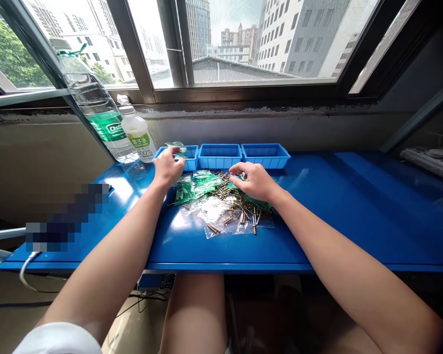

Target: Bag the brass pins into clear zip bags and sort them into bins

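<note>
My left hand [169, 168] is over the left blue bin [192, 158], thumb and fingers apart. A small clear packet with green on it [179, 150] lies at those fingers, in the bin's opening. My right hand [256, 182] hovers above the right side of a pile, its fingers curved and apart, apparently holding nothing. The pile on the table has green-marked plastic packets [205, 182], loose thin brass-coloured pins [227, 191] and clear bags [214, 211]. Several short copper-coloured pieces [214, 228] lie at its front. Part of the pile is hidden behind my right hand.
A middle blue bin [220, 160] and a right blue bin [266, 160] stand in line on the blue table [347, 211]. A large water bottle [99, 108] and a smaller white bottle [138, 132] stand back left. A blurred-out dark object [64, 223] lies left.
</note>
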A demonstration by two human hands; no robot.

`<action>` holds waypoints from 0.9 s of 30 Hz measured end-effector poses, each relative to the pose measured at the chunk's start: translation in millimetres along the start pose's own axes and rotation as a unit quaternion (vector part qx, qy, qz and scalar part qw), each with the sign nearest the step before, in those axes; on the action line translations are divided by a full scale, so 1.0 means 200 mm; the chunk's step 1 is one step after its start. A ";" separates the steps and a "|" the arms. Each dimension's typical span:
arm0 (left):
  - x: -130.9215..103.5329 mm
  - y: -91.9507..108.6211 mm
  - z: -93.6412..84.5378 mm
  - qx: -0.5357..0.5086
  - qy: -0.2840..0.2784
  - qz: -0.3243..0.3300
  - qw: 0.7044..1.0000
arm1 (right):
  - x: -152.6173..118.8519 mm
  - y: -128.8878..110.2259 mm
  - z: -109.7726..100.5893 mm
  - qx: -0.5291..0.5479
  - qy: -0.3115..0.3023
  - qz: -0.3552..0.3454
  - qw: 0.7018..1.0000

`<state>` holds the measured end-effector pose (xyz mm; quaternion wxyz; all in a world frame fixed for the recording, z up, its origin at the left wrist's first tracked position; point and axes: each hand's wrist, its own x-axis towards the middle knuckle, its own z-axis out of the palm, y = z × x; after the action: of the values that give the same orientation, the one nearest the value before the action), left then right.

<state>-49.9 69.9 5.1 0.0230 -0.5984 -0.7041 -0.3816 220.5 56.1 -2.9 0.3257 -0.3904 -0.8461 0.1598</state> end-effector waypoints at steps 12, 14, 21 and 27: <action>-0.01 0.01 0.01 0.031 -0.049 0.002 0.998 | 0.00 0.00 0.00 0.002 0.002 -0.008 1.000; -0.01 0.01 0.02 0.055 -0.055 0.005 0.997 | 0.00 0.01 0.01 0.003 0.002 -0.009 1.000; -0.02 -0.02 0.04 0.125 -0.071 0.033 0.989 | -0.01 -0.01 0.00 0.004 -0.017 -0.023 1.000; -0.04 0.03 0.01 0.056 -0.016 0.059 0.997 | -0.01 -0.02 -0.01 0.041 -0.048 -0.108 0.992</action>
<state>-41.1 65.2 2.7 0.0679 -0.6428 -0.6880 -0.3299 220.4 51.0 0.1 0.3153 -0.2754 -0.8908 0.1766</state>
